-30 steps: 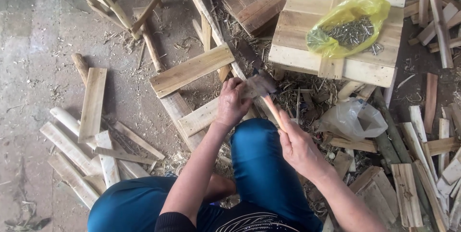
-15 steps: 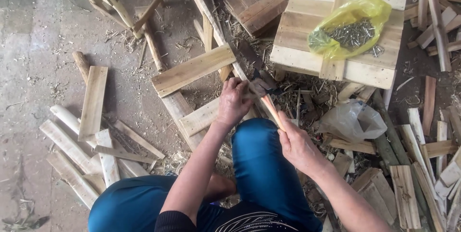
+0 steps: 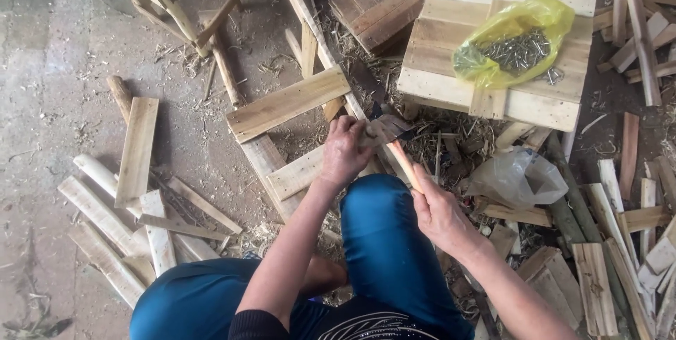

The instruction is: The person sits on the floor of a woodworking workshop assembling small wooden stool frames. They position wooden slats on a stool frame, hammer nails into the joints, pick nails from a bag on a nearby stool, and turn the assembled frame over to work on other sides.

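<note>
Grey concrete floor (image 3: 49, 65) — open at upper left, otherwise strewn with offcuts and shavings.

Square pale slatted wooden panel (image 3: 451, 79) — upper right, near edge close beyond the hands.

Framework of pale wooden slats nailed to a long rail (image 3: 285, 104) — centre, running diagonally; its lower slat reaches under the left hand.

Heap of loose wooden strips (image 3: 120, 206) — left, well apart from the hands.

Yellow plastic bag of steel nails (image 3: 514, 44) — lying on the panel, mouth open.

Crumpled clear plastic bag (image 3: 517, 178) — on the floor just right of the hatchet.

Wooden-handled hatchet (image 3: 394, 136) — head at the rail.

Right hand (image 3: 440, 213) — closed around the hatchet handle.

Left hand (image 3: 345, 150) — fingers curled down on the framework beside the hatchet head.
</note>
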